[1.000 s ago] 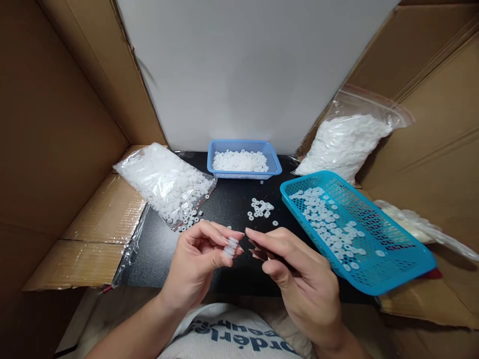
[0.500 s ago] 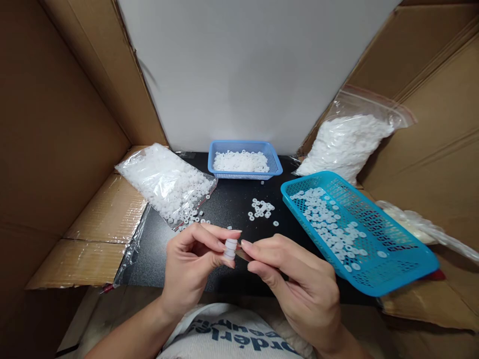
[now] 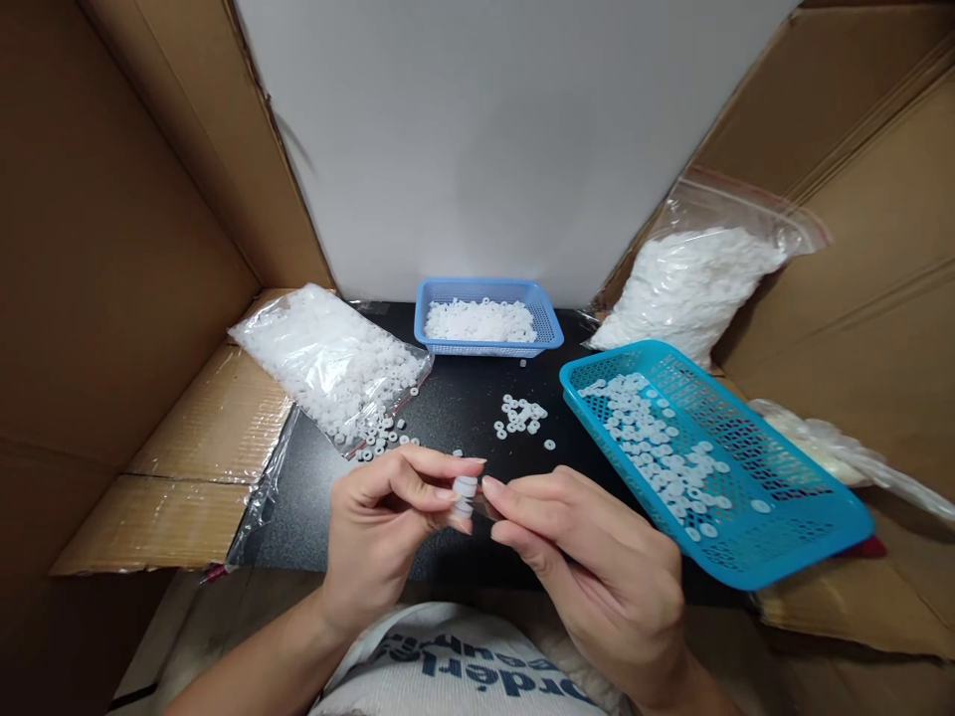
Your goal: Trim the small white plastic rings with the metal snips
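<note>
Between the thumb and fingers of my left hand is a short stack of white plastic ring spacers, roughly upright. My right hand is closed in a pinch just to the right of the stack. Something thin seems to show at its fingertips, too small to name. Beyond the hands, a loose group of white rings lies on the black table. A turquoise basket with scattered white rings stands to the right of my right hand.
A blue basket full of small white rings stands at the back. An open bag of white pieces spills at the left. Another full bag leans at the right. Cardboard walls enclose both sides.
The stack in my left hand has shifted slightly right, and its rings look tilted differently. My right hand stays pinched close to it, with only a small movement.
</note>
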Action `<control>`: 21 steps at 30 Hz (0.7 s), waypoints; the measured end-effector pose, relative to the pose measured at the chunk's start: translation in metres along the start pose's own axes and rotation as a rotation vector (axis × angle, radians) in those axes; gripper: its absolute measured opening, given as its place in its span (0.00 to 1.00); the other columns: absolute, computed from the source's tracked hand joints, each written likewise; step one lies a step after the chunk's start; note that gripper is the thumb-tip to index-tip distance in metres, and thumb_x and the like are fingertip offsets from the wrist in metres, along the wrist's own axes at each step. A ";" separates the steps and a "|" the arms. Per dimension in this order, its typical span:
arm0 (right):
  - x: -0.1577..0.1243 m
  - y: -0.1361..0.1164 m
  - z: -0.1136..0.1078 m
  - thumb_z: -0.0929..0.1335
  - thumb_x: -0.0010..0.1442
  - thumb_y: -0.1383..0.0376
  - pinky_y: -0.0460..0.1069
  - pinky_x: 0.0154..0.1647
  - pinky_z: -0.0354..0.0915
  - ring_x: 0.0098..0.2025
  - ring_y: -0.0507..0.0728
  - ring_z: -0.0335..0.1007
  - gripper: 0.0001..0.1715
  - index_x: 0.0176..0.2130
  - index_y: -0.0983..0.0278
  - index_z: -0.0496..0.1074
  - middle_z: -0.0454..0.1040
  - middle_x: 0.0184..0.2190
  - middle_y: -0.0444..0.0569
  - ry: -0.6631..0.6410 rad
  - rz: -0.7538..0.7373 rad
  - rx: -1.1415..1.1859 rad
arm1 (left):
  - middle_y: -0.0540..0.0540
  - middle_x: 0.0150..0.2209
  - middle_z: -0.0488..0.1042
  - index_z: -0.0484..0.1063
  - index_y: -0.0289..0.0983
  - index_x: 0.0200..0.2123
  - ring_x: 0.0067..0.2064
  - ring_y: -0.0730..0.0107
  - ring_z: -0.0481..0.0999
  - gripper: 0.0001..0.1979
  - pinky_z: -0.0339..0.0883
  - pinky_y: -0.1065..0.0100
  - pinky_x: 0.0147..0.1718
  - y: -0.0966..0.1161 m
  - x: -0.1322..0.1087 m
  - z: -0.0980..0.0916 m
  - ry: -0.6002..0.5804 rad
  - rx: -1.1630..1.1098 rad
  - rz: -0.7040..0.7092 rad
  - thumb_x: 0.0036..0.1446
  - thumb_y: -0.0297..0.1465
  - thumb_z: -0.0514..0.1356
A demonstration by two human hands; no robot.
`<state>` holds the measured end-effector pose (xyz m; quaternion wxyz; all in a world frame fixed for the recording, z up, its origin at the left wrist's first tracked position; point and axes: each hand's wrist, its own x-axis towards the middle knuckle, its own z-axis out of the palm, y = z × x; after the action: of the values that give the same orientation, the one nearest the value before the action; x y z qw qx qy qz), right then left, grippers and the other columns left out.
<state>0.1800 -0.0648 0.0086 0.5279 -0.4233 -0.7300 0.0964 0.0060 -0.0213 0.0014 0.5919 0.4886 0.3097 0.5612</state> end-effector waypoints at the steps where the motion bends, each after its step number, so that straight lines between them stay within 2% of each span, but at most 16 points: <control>1: 0.000 0.000 0.000 0.70 0.69 0.71 0.50 0.32 0.75 0.33 0.56 0.79 0.12 0.50 0.63 0.81 0.84 0.34 0.51 0.003 -0.004 -0.006 | 0.47 0.37 0.88 0.83 0.42 0.25 0.26 0.73 0.80 0.07 0.77 0.71 0.26 0.000 0.000 0.000 -0.002 0.006 0.003 0.54 0.28 0.74; 16: 0.000 -0.001 0.001 0.70 0.69 0.70 0.51 0.34 0.76 0.32 0.56 0.80 0.14 0.50 0.60 0.82 0.84 0.33 0.50 0.006 0.027 0.001 | 0.46 0.37 0.88 0.83 0.42 0.25 0.30 0.68 0.83 0.08 0.79 0.70 0.25 0.001 -0.001 0.000 -0.001 0.025 0.001 0.54 0.27 0.74; 21: -0.001 -0.001 0.003 0.70 0.69 0.71 0.50 0.33 0.75 0.32 0.56 0.80 0.12 0.49 0.62 0.81 0.83 0.33 0.50 0.007 0.028 0.026 | 0.47 0.37 0.88 0.83 0.42 0.25 0.31 0.68 0.84 0.09 0.78 0.72 0.25 0.000 -0.002 -0.001 -0.010 0.019 0.006 0.55 0.25 0.73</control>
<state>0.1770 -0.0651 0.0072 0.5346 -0.4268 -0.7208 0.1119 0.0050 -0.0226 0.0011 0.5870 0.4982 0.3105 0.5575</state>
